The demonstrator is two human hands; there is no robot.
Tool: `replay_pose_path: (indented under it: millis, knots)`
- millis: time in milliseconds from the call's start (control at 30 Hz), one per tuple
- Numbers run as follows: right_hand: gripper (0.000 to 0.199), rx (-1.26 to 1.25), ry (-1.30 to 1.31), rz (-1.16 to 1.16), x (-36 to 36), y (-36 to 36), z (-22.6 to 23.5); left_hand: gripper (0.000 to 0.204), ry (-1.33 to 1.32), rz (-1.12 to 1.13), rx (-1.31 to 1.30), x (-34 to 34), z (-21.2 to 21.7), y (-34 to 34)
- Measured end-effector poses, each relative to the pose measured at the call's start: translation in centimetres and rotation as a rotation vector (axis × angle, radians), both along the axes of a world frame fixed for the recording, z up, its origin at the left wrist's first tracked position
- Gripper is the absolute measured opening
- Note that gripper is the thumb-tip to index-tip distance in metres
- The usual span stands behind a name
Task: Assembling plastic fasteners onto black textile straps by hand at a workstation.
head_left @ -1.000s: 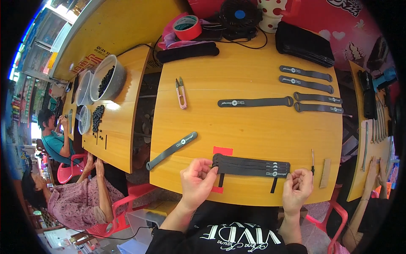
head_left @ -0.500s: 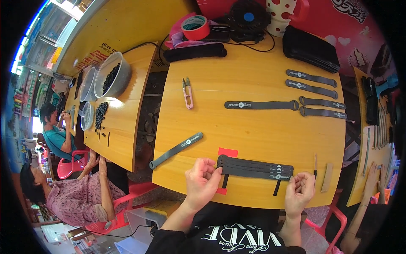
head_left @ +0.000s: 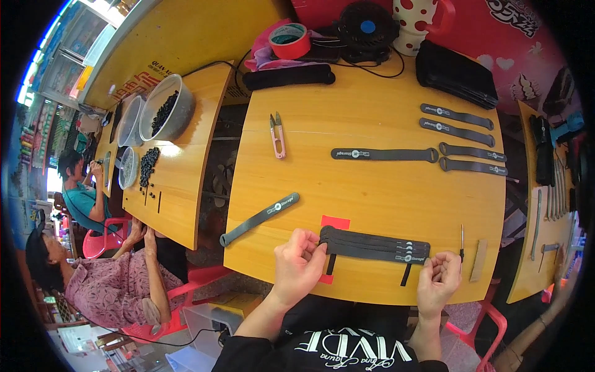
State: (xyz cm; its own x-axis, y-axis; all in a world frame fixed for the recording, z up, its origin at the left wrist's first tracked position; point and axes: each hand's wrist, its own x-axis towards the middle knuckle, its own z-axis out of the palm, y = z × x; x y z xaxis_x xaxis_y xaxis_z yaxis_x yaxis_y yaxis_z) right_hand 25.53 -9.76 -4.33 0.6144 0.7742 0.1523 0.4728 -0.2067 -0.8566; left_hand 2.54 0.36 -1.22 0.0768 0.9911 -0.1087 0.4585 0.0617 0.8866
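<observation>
A stack of several dark grey straps point(head_left: 372, 246) lies across the front of the wooden table, with their edges fanned. My left hand point(head_left: 297, 265) pinches the stack's left end between thumb and finger. At its other end, the fingertips of my right hand point(head_left: 439, 282) are closed on the corner of the straps. Under the stack two thin black strips point(head_left: 406, 275) stick out toward me, and a red tape piece point(head_left: 335, 221) shows behind it. One loose grey strap point(head_left: 260, 219) lies slanted to the left.
Farther back are pink-handled thread snips point(head_left: 277, 137), a single strap point(head_left: 384, 154) and several paired straps point(head_left: 458, 133). A thin pointed tool point(head_left: 462, 245) and a tan strip point(head_left: 478, 260) lie right of my hand. A fan point(head_left: 367, 28) and black pouch point(head_left: 455, 73) stand behind. People sit at neighbouring tables.
My hands and the strap stack have hardly moved. At the right-hand table, another person's hands have drawn back off the tabletop. The seated person at left has shifted their head slightly.
</observation>
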Motion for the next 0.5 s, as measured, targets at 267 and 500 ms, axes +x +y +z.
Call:
replay_pose_path:
  millis: [267,500]
  knots:
    - [0.023,0.013,-0.012,-0.023,-0.20,0.19,0.18,0.013,0.023,-0.047,0.009,-0.16,0.12,0.08]
    - [0.027,0.033,-0.097,-0.021,-0.38,0.55,0.33,0.012,0.022,-0.077,0.035,-0.16,0.41,0.33]
